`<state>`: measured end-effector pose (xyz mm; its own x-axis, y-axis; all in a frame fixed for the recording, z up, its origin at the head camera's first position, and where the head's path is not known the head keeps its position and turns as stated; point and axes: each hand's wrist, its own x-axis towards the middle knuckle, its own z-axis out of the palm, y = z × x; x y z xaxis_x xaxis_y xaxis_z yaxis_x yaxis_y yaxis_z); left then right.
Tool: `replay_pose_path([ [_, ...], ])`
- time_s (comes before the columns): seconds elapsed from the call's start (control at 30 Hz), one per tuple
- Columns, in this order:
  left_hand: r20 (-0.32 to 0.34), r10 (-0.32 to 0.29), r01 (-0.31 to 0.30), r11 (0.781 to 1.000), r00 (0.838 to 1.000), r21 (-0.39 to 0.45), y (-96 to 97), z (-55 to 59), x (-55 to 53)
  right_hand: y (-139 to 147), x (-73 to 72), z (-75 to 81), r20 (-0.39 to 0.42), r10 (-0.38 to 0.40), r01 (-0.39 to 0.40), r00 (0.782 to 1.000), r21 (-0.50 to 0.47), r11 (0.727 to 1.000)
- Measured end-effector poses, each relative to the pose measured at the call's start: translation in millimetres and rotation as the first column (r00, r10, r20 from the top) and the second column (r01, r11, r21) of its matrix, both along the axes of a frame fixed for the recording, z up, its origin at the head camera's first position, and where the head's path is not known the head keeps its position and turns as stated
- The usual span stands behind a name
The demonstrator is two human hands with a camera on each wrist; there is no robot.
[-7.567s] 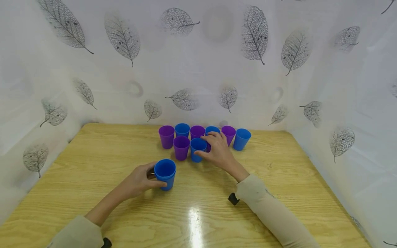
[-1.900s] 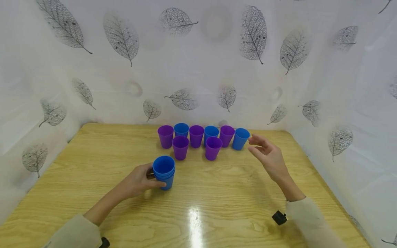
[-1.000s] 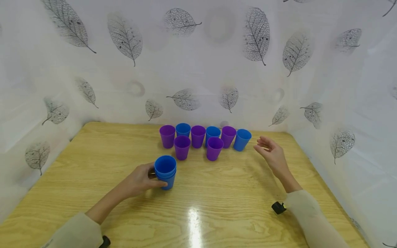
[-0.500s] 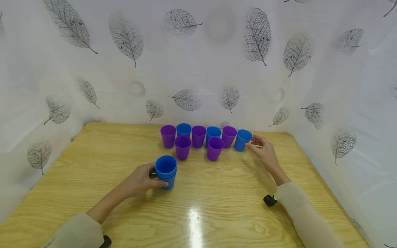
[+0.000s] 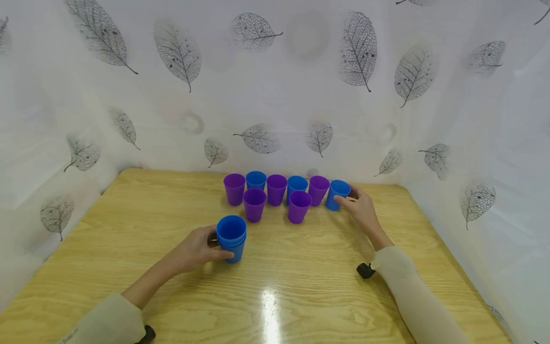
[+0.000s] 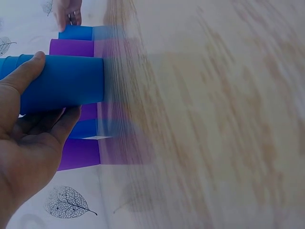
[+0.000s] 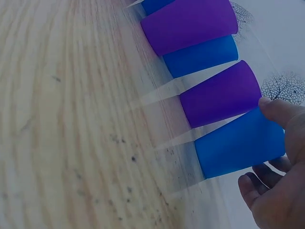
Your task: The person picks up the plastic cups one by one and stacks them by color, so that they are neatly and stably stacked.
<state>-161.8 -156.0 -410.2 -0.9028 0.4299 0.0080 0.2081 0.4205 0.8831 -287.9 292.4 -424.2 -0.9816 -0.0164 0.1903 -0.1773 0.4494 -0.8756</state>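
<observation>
My left hand (image 5: pixel 199 251) grips a nested stack of blue cups (image 5: pixel 234 251), upright and mouth up, near the middle of the table. In the left wrist view the thumb lies along the upper side of the blue stack (image 6: pixel 66 81), fingers on the other side. At the right end of the back row, my right hand (image 5: pixel 361 208) has its thumb and fingers around a blue cup (image 5: pixel 333 200). From the right wrist, that blue cup (image 7: pixel 238 145) stands on the table, thumb near its rim, fingers curled along its far side.
The back row alternates purple cups (image 5: pixel 234 191) and blue cups (image 5: pixel 256 180). In front of it stand two purple cups, one left (image 5: pixel 254 205) and one right (image 5: pixel 298 208). A leaf-print curtain (image 5: pixel 275 95) surrounds the wooden table (image 5: pixel 301 282) behind and at the sides.
A blue cup has left the front row, and the left hand's stack shows one more rim. My right hand moved right, then closed in around the rightmost blue cup. The left hand stayed put.
</observation>
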Motion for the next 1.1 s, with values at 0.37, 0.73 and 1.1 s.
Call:
replay_pose_path([
  [0.37,-0.007,0.001,-0.001,1.000,1.000,-0.010,0.1,-1.0,-1.9,-3.7,-8.5,-2.1,-0.003,0.014,-0.014,1.000,-0.038,0.999],
  [0.73,-0.002,0.004,-0.004,1.000,1.000,-0.016,0.0,-1.5,-1.4,-7.6,3.5,13.6,0.035,0.017,-0.015,0.999,-0.056,0.998],
  [1.1,-0.005,-0.003,0.003,1.000,1.000,-0.010,0.7,0.6,0.3,2.7,19.0,21.5,0.010,0.034,-0.033,0.999,-0.023,0.999],
])
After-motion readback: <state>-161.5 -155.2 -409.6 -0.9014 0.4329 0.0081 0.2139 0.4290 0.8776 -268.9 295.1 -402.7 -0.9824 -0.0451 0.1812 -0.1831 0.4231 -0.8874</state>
